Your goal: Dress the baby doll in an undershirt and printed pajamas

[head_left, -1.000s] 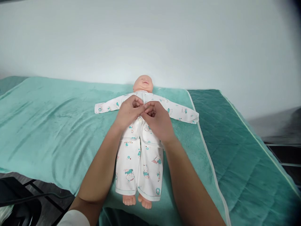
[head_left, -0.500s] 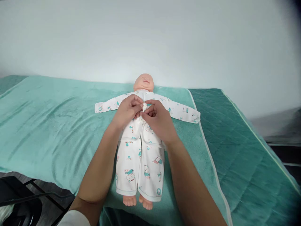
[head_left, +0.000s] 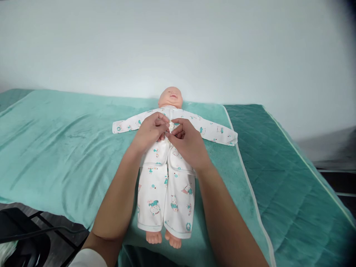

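A baby doll [head_left: 170, 97] lies on its back on a teal towel [head_left: 63, 148], dressed in a white printed shirt [head_left: 211, 129] and matching trousers [head_left: 164, 200]. Its sleeves are spread out to both sides and its bare feet point toward me. My left hand [head_left: 150, 131] and my right hand [head_left: 187, 144] meet over the doll's chest. Both pinch the front edges of the shirt at a small fastener between their fingertips. The fastener itself is mostly hidden by my fingers.
The towel covers a bed with a darker quilted teal cover [head_left: 292, 178] showing on the right. A plain white wall [head_left: 178, 44] stands behind. A black chair [head_left: 22, 237] sits at the lower left, beside the bed's near edge.
My fingertips have parted slightly, showing a bit of the shirt's front between them. The view has shifted a little; the doll has not moved.
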Available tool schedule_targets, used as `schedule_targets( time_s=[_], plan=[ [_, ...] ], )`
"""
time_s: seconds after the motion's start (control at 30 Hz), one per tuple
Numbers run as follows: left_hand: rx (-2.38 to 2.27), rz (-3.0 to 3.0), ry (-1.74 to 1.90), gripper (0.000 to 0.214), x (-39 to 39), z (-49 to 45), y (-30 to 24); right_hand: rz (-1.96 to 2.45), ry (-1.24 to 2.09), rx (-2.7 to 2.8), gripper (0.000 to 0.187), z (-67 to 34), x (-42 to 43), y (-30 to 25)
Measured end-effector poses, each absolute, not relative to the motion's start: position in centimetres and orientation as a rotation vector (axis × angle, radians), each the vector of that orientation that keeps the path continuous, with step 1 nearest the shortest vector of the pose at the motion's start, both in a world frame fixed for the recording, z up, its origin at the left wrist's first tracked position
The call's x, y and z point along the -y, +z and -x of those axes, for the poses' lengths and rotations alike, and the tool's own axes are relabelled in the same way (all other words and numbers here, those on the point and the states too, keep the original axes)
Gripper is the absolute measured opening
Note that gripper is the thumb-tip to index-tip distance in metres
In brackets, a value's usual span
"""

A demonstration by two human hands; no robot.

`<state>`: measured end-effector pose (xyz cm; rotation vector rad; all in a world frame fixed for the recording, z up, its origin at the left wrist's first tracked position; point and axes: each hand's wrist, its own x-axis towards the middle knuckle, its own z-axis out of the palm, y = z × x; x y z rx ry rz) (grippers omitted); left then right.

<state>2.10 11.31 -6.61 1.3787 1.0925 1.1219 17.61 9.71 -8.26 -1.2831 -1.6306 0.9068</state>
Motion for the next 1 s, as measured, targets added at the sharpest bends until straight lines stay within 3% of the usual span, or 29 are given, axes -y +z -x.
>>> schedule_targets(
  time_s=[0.53,0.77,1.0],
  plan=[
    [-1.172,-1.373,1.085,0.012,-11.1,-1.9,-6.2,1.361,0.787,1.663,0.029,-17.4,-9.2,-8.2],
    [-1.241,-1.529,0.889,0.011,-10.2,-0.8,-5.2,1.697,0.473,2.055,0.025,-17.9,-6.4,-6.3],
    [-1.212,-1.726,0.623,0.012,-9.2,0.2,-4.1,1.505,0.518,2.185,0.031,-18.9,-6.0,-7.0]
  ],
)
